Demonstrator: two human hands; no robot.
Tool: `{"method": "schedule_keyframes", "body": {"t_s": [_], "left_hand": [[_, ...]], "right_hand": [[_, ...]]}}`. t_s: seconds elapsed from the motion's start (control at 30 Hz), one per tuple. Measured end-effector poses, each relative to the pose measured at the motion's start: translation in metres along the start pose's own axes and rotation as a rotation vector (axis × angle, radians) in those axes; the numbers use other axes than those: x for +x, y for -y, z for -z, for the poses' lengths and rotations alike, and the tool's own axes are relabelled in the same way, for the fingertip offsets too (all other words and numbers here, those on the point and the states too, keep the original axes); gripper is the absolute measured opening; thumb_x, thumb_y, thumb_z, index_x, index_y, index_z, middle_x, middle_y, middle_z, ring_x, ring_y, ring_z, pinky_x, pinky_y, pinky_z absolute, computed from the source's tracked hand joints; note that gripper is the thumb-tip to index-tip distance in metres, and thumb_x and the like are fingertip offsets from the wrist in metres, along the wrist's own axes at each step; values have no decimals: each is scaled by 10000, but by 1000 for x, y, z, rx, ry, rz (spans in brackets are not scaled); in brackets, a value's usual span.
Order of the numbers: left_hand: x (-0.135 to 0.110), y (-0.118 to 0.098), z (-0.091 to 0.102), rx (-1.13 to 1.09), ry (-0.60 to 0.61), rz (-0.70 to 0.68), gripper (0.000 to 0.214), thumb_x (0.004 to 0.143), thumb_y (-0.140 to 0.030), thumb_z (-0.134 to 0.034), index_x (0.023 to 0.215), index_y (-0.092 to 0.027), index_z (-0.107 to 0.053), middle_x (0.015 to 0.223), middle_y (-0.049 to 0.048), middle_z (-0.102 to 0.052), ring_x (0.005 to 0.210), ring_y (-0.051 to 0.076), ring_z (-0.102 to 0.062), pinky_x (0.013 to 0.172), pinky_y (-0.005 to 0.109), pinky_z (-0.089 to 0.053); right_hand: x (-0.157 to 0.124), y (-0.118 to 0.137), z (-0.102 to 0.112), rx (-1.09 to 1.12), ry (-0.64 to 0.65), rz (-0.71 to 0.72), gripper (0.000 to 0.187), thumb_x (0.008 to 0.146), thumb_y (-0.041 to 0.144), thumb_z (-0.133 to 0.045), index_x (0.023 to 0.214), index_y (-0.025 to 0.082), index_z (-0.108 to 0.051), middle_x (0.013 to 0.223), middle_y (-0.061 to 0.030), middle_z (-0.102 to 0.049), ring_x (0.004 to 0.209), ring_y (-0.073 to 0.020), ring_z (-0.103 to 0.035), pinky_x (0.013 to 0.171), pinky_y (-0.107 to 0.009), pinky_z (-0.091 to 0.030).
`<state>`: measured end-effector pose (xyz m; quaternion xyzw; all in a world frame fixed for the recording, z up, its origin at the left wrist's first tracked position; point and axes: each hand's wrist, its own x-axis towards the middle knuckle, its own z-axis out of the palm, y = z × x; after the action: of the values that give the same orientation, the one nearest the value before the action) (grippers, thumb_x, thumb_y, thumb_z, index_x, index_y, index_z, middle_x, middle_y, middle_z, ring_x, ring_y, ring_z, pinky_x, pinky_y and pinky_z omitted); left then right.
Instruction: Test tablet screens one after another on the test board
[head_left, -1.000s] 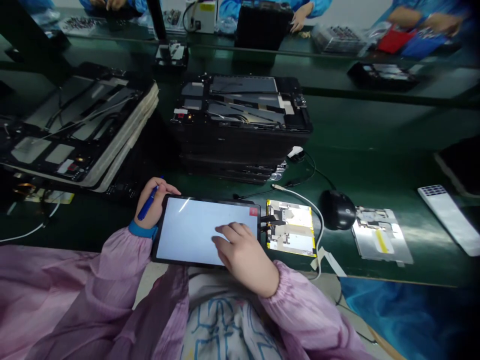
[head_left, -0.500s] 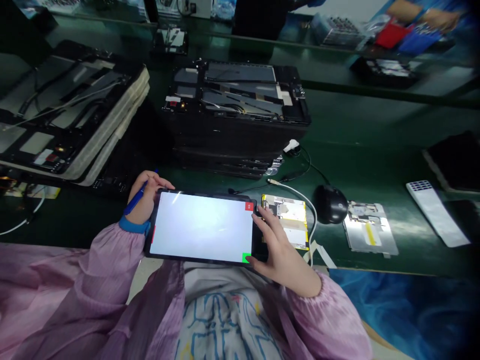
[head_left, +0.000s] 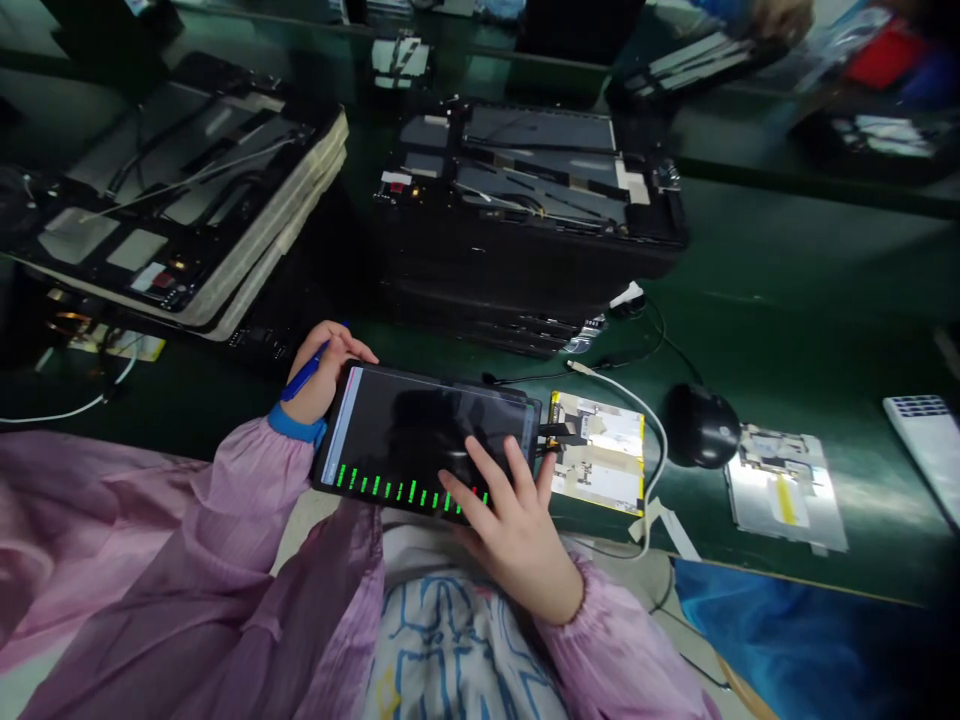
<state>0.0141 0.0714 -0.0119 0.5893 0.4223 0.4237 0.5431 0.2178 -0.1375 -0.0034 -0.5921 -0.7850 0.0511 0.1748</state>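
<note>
A tablet (head_left: 405,425) rests at the near table edge, its screen dark with a row of green bars along the bottom. My left hand (head_left: 324,372) grips the tablet's left edge and also holds a blue pen (head_left: 304,376). My right hand (head_left: 510,520) lies on the lower right of the screen with its fingers spread and touching the glass. A yellow-edged board (head_left: 600,452) lies just right of the tablet, joined to it by a short connector.
Stacks of opened tablet backs stand behind: one at centre (head_left: 525,200), one at left (head_left: 172,200). A black mouse (head_left: 701,425), a white cable (head_left: 637,400), a metal plate (head_left: 787,485) and a white remote-like bar (head_left: 926,445) lie to the right. Other people's work fills the far bench.
The screen went from white to dark with green bars. My right hand moved from the tablet's right edge back onto the lower right of the screen. The view shifted slightly.
</note>
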Motion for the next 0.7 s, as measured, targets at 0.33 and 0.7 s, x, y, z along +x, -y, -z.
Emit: {"method": "schedule_keyframes", "body": {"t_s": [0.33,0.7], "left_hand": [[-1,1,1,13,7,-10,355,858,-573,-492,824,-220,-476,752,44,-675,619,186,-640,569,309,-482],[3,-9,-1,26,-42,14,380,817,-585,-562,818,-210,-495,731,9,-673,639,166,-629,573,282,-482]], "right_hand": [[-2,3,-7,-24,-19,46,404,840,182,-601,1211,337,-564,1434,-68,-445,1388,-384,-241,1022,-764,-151],[10,-37,16,42,-242,-93,297,857,302,-572,1151,272,-589,1383,-79,-468,1365,-364,-258,1071,-683,-176]]}}
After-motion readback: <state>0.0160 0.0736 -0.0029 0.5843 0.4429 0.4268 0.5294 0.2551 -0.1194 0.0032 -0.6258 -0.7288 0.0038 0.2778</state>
